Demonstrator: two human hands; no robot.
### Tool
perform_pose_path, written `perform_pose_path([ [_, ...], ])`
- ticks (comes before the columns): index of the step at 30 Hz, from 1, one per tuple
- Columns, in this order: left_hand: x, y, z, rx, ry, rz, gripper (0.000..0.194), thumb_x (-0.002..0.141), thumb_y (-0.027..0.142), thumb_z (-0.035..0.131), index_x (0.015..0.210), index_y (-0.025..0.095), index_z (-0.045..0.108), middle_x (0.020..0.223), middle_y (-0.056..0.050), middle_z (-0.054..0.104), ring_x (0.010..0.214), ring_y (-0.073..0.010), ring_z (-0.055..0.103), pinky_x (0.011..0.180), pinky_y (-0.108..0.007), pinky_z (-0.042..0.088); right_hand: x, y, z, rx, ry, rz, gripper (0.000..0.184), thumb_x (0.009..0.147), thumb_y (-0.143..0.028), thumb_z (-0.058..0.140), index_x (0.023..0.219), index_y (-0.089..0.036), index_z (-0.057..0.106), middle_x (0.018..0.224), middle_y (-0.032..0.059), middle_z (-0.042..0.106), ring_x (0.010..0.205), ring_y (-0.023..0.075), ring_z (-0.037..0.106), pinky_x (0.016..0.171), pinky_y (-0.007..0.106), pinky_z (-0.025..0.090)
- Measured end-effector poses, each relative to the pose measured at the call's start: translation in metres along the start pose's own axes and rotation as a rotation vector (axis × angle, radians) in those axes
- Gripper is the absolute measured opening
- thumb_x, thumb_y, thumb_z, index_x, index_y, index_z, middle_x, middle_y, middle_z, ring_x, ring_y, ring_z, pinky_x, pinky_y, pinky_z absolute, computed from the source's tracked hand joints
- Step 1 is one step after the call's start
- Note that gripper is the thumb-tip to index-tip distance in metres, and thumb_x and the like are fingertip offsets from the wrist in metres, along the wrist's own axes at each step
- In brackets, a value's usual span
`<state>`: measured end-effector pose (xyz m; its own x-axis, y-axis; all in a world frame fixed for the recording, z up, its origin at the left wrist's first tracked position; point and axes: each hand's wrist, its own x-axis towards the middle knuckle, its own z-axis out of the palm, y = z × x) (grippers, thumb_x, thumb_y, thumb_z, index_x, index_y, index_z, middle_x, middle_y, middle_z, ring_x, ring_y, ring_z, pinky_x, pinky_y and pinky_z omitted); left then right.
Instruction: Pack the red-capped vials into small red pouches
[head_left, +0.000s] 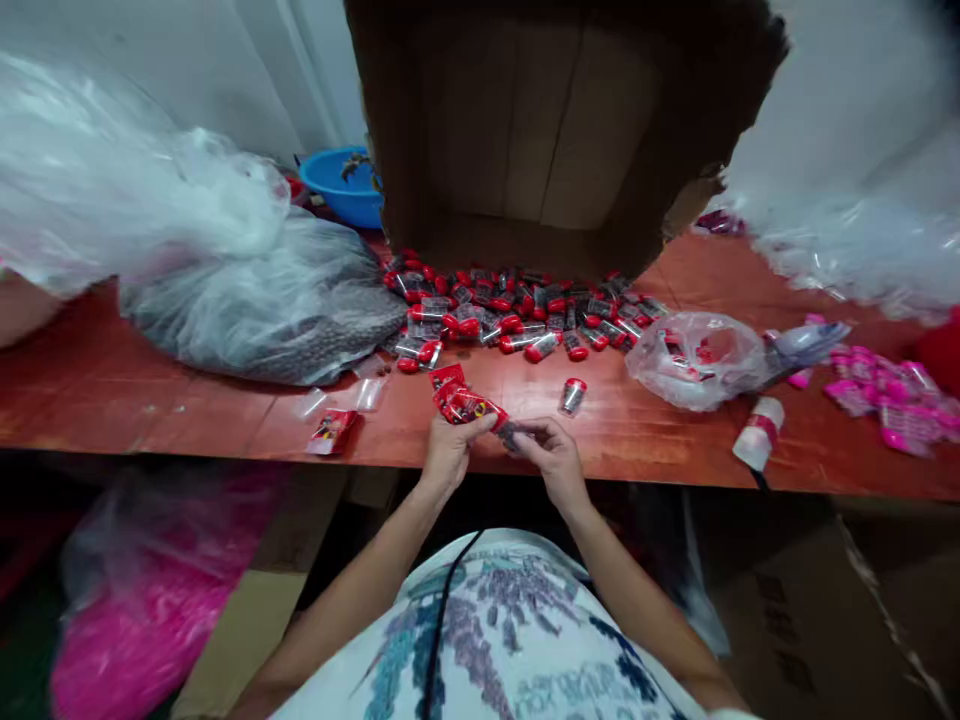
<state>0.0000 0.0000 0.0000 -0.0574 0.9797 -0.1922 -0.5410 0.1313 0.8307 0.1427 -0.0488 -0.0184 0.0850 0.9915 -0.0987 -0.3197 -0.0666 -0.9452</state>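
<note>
My left hand [448,450] is closed on red printed packaging pieces [463,400] with a dark picture, held just above the table's front edge. The fingers of my right hand [553,455] pinch at the right end of these pieces, on something small and dark [510,436] that I cannot make out. A clear container with a red lid [572,396] stands behind my right hand. Behind both hands lies a pile of similar red-capped clear containers [517,315] with dark contents. Another red printed packet [330,430] lies to the left, beside small clear bags [369,394].
A big open cardboard box [540,130] stands behind the pile on the red-brown table [210,410]. To the left is a large bag of dark small pieces [277,310]. On the right are a clear bag [697,360], a white roll [759,432] and pink packs [892,395].
</note>
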Motion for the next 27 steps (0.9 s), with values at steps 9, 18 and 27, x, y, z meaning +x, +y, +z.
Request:
perform_pose_path([
  [9,-0.007,0.005,0.0,0.014,-0.044,0.052,0.062,0.047,0.008,0.083,0.104,0.019,0.063,0.073,0.004,0.068,0.064,-0.0113,0.063,0.067,-0.025,0.051,0.002,-0.011,-0.007,-0.058,-0.083,-0.013,0.021,0.071,-0.028,0.075,0.091,-0.022,0.07,0.083,-0.0002,0.07,0.073,0.014,0.066,0.074,0.031,0.057],
  [18,-0.004,0.004,0.002,-0.125,0.024,-0.127,0.039,0.053,0.011,0.082,0.089,0.015,0.066,0.07,0.002,0.065,0.058,-0.0082,0.059,0.055,-0.018,0.044,-0.002,-0.01,-0.004,-0.123,-0.024,-0.056,0.025,0.077,-0.032,0.069,0.101,-0.024,0.071,0.087,-0.0003,0.068,0.07,0.0121,0.061,0.061,0.024,0.055],
  [27,-0.007,0.005,0.004,-0.071,0.021,-0.171,0.044,0.05,0.009,0.083,0.09,0.014,0.067,0.072,0.003,0.066,0.062,-0.009,0.06,0.059,-0.02,0.047,-0.001,-0.01,-0.007,-0.135,0.004,-0.034,0.028,0.077,-0.033,0.068,0.104,-0.024,0.07,0.084,-0.0006,0.068,0.068,0.0113,0.06,0.059,0.023,0.052],
])
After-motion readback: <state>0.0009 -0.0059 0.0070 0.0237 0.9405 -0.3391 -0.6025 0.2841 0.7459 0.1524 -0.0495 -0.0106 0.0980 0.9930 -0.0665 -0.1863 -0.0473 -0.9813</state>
